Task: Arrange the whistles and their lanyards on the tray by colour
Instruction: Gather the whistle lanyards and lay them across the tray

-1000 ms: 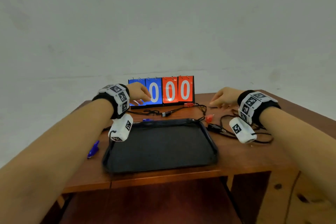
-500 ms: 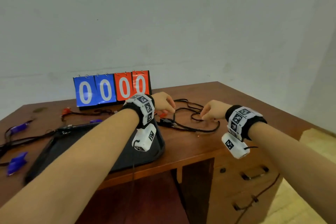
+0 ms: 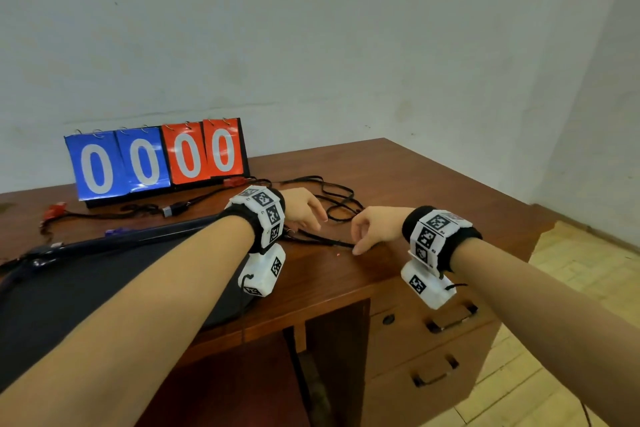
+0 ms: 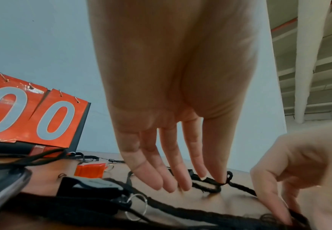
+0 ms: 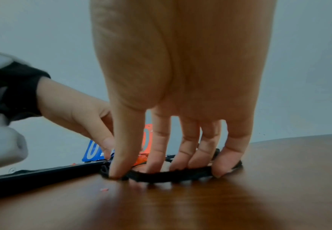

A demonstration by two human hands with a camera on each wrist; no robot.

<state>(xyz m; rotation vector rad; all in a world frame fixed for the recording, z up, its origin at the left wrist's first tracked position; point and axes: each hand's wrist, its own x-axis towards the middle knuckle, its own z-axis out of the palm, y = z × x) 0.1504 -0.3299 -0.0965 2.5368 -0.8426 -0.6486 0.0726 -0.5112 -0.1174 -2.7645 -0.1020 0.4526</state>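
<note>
A tangle of black lanyards (image 3: 329,241) lies on the wooden desk just right of the dark tray (image 3: 145,236). My left hand (image 3: 313,218) hangs over the tangle with straight fingers, tips touching a cord (image 4: 204,186). My right hand (image 3: 356,246) is beside it, thumb and fingertips down on the table and pinching a lanyard (image 5: 171,175). One red whistle (image 4: 90,170) lies behind the left fingers, and another red whistle (image 3: 55,210) is at the far left. A blue whistle (image 3: 116,231) sits at the tray's back rim. My left forearm hides much of the tray.
A flip scoreboard (image 3: 156,159) reading 0000 stands at the back against the wall. A lanyard clip and metal ring (image 4: 137,207) lie by the tray's corner. The desk's front edge and drawers (image 3: 446,322) are below my right wrist.
The view has swung right. Both hands left the back of the desk and came together over the lanyard tangle right of the tray, then dropped onto the cords.
</note>
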